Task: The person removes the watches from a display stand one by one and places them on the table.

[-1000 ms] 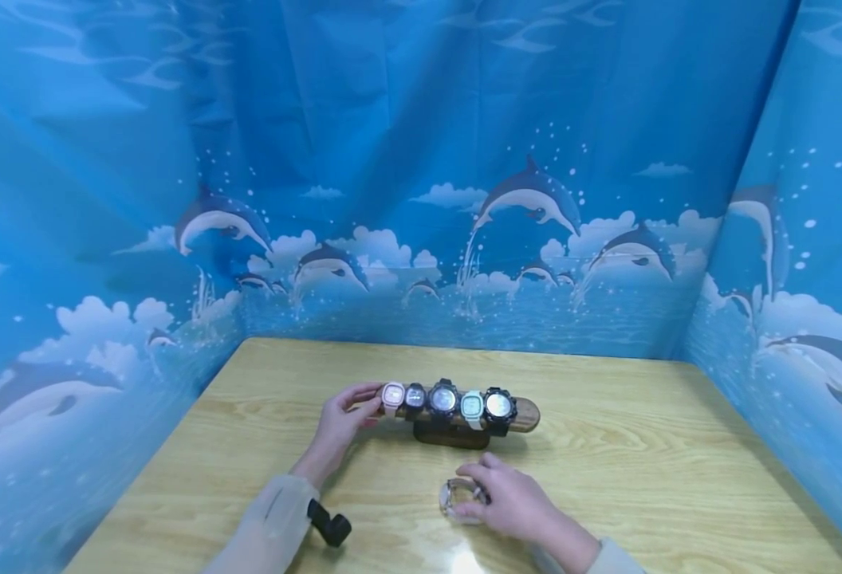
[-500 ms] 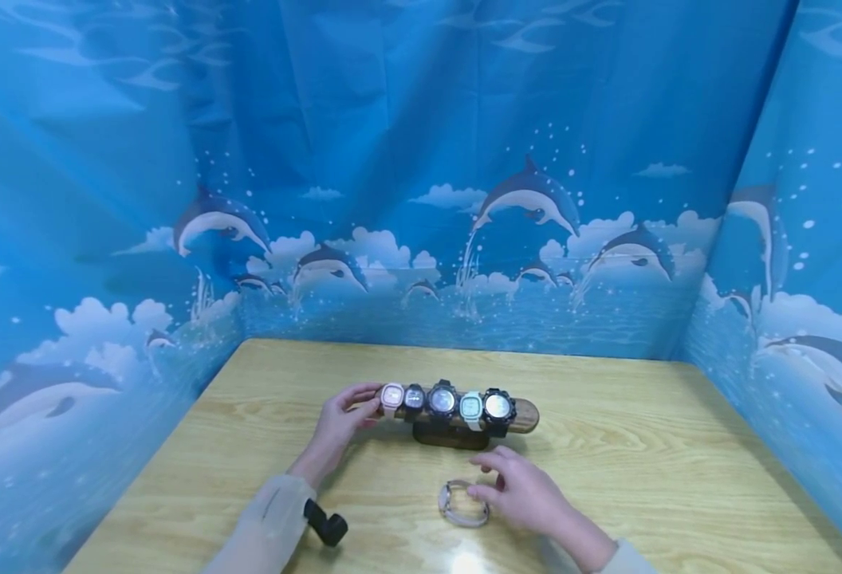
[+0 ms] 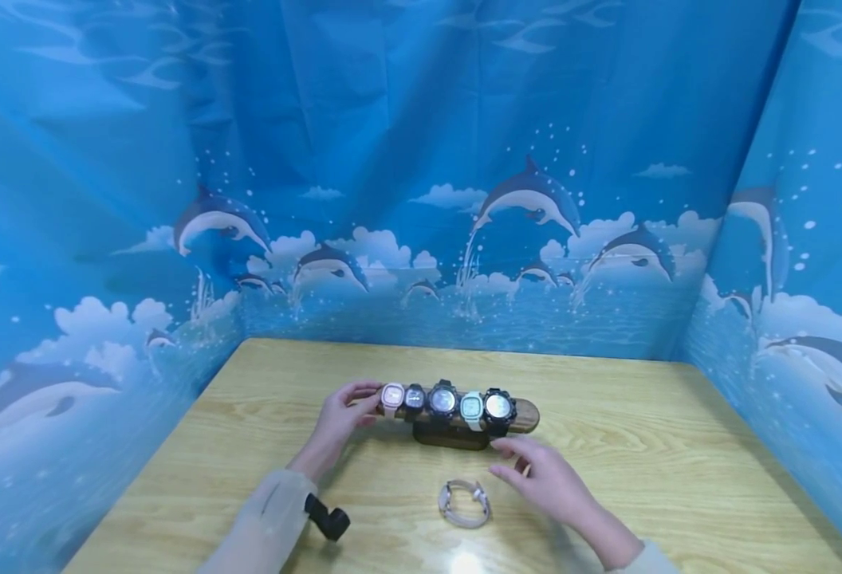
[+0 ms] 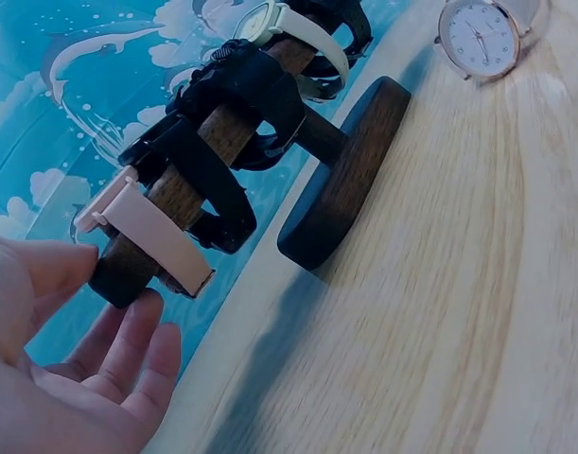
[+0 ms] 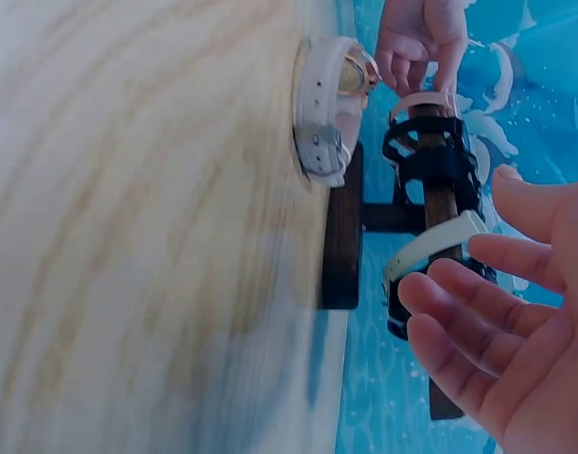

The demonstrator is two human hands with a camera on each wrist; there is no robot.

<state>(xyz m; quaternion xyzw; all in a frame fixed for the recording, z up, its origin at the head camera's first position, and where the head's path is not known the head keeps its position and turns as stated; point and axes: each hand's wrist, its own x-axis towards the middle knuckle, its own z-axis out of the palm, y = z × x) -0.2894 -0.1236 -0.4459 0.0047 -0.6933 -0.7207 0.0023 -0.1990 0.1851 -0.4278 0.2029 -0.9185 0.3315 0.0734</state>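
A dark wooden watch stand [image 3: 527,414] carries a row of watches along its bar. From left to right they are a pink watch [image 3: 392,395], a small black one [image 3: 415,396], a larger black one [image 3: 442,400], a mint one [image 3: 472,406] and a black one [image 3: 497,405]. My left hand [image 3: 340,416] pinches the bar's left end between thumb and fingers, beside the pink strap. In front of the stand, a round-dial watch [image 4: 480,38] with a pale strap [image 5: 317,113] stands on its edge, its strap in a loop. My right hand [image 3: 548,480] hovers right of it, fingers loosely bent, holding nothing.
The light wooden table [image 3: 643,446] extends around the stand. A blue dolphin-print curtain [image 3: 392,159] hangs behind it and along both sides. A black wrist device [image 3: 328,520] sits on my left sleeve.
My right hand has let go of the pale-strapped watch and moved away to the right and slightly toward the stand. The watch stays on the table. My left hand has kept its place.
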